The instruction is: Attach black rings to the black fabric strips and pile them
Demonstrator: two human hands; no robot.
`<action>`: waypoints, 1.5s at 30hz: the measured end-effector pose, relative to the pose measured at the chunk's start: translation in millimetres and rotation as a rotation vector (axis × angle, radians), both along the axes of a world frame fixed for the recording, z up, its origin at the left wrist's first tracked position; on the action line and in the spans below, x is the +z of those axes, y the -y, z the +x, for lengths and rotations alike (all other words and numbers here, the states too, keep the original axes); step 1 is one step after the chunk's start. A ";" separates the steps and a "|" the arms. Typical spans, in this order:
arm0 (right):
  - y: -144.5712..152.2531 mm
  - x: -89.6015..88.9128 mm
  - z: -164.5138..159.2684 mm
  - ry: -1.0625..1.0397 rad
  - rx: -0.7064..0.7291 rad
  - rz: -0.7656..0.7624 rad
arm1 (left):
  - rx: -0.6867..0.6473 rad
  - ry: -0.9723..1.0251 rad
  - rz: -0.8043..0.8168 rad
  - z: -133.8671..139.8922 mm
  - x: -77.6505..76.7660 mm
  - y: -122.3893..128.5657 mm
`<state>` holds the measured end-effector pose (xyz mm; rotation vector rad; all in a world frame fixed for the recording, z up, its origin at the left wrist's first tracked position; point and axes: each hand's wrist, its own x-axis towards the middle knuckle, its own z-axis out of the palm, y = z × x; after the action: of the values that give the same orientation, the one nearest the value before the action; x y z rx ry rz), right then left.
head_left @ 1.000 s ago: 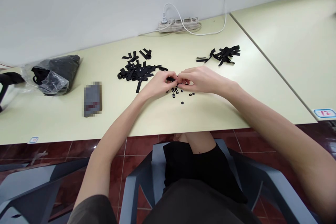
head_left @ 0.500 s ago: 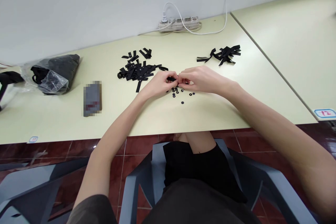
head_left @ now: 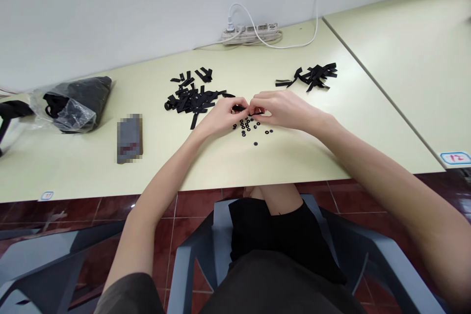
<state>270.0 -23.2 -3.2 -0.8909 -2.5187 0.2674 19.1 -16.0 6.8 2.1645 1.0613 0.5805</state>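
Note:
My left hand [head_left: 223, 116] pinches a short black fabric strip [head_left: 238, 108] between thumb and fingers, just above the table. Fingertips nearly meeting it, my right hand [head_left: 277, 107] is closed on the right end of that strip, and a bit of black shows under its fingers. Exactly what lies between the fingertips is hidden. Below both hands, several small round black snap pieces [head_left: 255, 143] are scattered, some with a hole in the middle. Left of my left hand spreads a heap of black strips [head_left: 195, 100], a few showing small shiny dots.
Another pile of black strips [head_left: 316, 76] lies at the back right. A white power strip [head_left: 252, 33] with cables rests against the wall. Farther left are a blurred grey object [head_left: 129, 138] and a clear plastic bag [head_left: 83, 105] with black material inside. A seam [head_left: 382, 91] divides the tables.
My right hand has shifted slightly up, with its fingers changing position on the strip. More of the small round pieces show beneath the hands. The piles have not moved.

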 end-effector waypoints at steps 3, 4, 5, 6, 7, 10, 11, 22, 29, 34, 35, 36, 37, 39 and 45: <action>-0.6 0.1 0.9 -0.025 -0.012 0.017 | -0.004 0.033 -0.028 1.6 3.4 1.4; -0.7 0.4 1.3 -0.029 -0.012 0.022 | -0.003 0.045 -0.036 2.1 4.7 2.1; -0.6 0.7 1.7 -0.032 -0.010 0.026 | 0.000 0.056 -0.042 2.6 6.1 2.8; -0.6 1.1 2.1 -0.034 -0.006 0.030 | 0.006 0.064 -0.047 3.1 7.4 3.4; -0.6 1.5 2.5 -0.037 -0.001 0.033 | 0.014 0.070 -0.052 3.5 8.6 3.9; -0.6 2.1 3.4 -0.042 0.010 0.043 | 0.037 0.076 -0.074 4.3 11.3 4.3; -0.6 2.2 3.5 -0.043 0.011 0.047 | 0.041 0.077 -0.080 4.5 11.8 4.1; 4.7 5.2 -2.0 -0.058 -0.032 0.043 | 0.040 0.104 -0.080 4.1 9.8 2.9; 2.1 2.7 -1.8 -0.066 -0.040 0.039 | 0.047 0.087 -0.056 4.0 4.4 1.3; 1.7 1.5 -1.7 -0.057 -0.046 0.042 | 0.044 0.082 -0.037 4.2 1.6 2.6; 1.8 1.3 -1.8 -0.053 -0.047 0.045 | 0.043 0.078 -0.034 4.3 1.0 2.6; 1.8 1.1 -1.9 -0.051 -0.049 0.047 | 0.040 0.076 -0.032 4.4 0.4 2.5; 1.9 1.0 -2.0 -0.048 -0.050 0.049 | 0.035 0.078 -0.028 4.4 -0.4 2.3; 1.9 0.6 -2.2 -0.043 -0.052 0.048 | 0.015 0.089 -0.017 4.5 -2.3 1.3; 2.3 0.0 -3.0 -0.053 -0.066 0.009 | -0.016 0.116 0.001 4.2 -6.0 -1.2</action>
<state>267.1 -25.5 -3.2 -0.9484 -2.4356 0.2545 23.3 -14.8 0.8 2.1112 0.9811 0.6899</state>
